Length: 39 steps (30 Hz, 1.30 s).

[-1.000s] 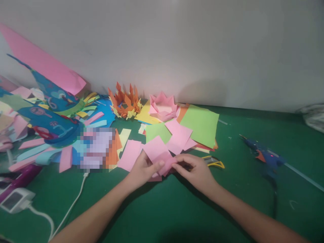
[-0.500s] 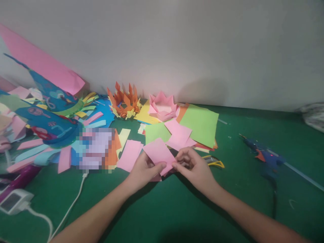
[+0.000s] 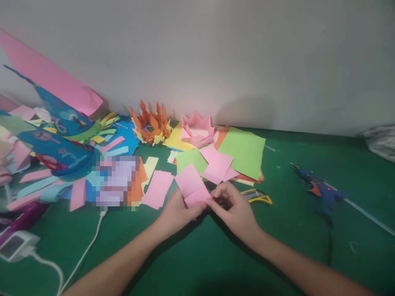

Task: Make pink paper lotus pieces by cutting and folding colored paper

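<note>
A piece of pink paper (image 3: 190, 181) is held between my two hands above the green table. A crease or edge crosses its lower part. My left hand (image 3: 178, 209) grips it from the left, thumb on top and fingers hidden beneath. My right hand (image 3: 230, 203) pinches the lower right corner between thumb and index finger. Just beyond the paper lie loose pink pieces (image 3: 217, 164). A stack of pink paper strips (image 3: 157, 189) rests left of my left hand. Behind my right hand is a yellow utility knife (image 3: 257, 196), partly covered.
A pink folded-paper bowl shape (image 3: 198, 130) and an orange folded-paper crown (image 3: 152, 125) stand by the wall. Green sheets (image 3: 243, 150) lie before them. Blue cone hats (image 3: 66, 154) stand at left, near a white cable (image 3: 89, 246). A blue glue gun (image 3: 321, 189) lies at right.
The pink paper has tilted, and a line now shows across its lower part where it looked flat before. My left thumb has moved right, close to my right thumb.
</note>
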{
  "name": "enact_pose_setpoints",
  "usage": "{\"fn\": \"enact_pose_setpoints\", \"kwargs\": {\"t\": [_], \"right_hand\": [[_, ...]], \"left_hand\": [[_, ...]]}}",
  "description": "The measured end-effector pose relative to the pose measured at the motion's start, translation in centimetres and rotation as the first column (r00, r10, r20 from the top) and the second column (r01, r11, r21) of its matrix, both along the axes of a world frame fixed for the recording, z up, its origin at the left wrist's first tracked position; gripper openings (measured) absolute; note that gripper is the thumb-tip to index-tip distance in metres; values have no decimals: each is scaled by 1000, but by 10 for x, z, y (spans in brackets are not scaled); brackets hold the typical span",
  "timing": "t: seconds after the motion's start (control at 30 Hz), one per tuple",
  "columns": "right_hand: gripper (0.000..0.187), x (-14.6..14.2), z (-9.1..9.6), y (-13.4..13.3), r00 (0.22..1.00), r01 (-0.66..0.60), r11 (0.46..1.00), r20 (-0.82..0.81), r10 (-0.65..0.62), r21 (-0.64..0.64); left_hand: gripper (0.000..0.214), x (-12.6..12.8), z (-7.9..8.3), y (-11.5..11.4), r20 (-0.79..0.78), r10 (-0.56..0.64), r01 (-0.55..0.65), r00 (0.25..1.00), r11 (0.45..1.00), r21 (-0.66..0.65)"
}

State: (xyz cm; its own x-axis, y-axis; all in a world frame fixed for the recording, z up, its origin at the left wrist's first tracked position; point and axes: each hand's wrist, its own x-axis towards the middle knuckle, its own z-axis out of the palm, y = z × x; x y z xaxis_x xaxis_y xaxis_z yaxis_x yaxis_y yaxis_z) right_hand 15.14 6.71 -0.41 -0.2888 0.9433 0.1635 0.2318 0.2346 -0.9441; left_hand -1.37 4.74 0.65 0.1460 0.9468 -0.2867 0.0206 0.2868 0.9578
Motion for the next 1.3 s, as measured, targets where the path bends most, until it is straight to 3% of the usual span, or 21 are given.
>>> {"fn": "enact_pose_setpoints", "kwargs": {"t": [0.2, 0.33, 0.47, 0.63, 0.7, 0.77, 0.9, 1.0, 1.13, 1.3], "right_hand": [[21, 0, 1, -2, 1000, 11, 999, 8, -11, 32], [26, 3, 1, 2, 997, 79, 996, -15, -79, 44], [28, 9, -1, 9, 991, 128, 989, -41, -125, 77], [29, 15, -3, 14, 982, 182, 979, -66, -176, 93], [28, 12, -4, 12, 990, 142, 986, -35, -139, 88], [27, 8, -5, 9, 996, 91, 993, -10, -91, 73], [24, 7, -5, 8, 1000, -1, 999, 21, 0, 41], [20, 16, 1, 14, 974, -142, 986, 191, 125, 82], [9, 32, 13, 22, 817, -367, 900, 544, 190, 237], [15, 51, 20, 25, 711, -527, 790, 672, 207, 314]], "left_hand": [[28, 1, 3, 0, -14, -6, 7, 1000, 999, 49], [42, -1, 4, 4, 79, 9, -14, 997, 998, 65], [42, -14, -3, 11, 61, 0, -6, 998, 994, 112], [39, -36, -5, 16, -15, 109, -103, 994, 971, 217], [36, -38, -3, 15, -15, 165, -152, 986, 941, 303], [41, -34, -2, 13, 29, 141, -142, 990, 935, 325], [62, -24, -4, 13, 123, 116, -140, 986, 969, 205], [62, -26, -8, 15, 85, 183, -195, 979, 966, 168], [57, -33, -15, 16, -139, 228, -178, 964, 937, 300], [50, -35, -19, 13, -364, 219, -46, 905, 903, 428]]}}
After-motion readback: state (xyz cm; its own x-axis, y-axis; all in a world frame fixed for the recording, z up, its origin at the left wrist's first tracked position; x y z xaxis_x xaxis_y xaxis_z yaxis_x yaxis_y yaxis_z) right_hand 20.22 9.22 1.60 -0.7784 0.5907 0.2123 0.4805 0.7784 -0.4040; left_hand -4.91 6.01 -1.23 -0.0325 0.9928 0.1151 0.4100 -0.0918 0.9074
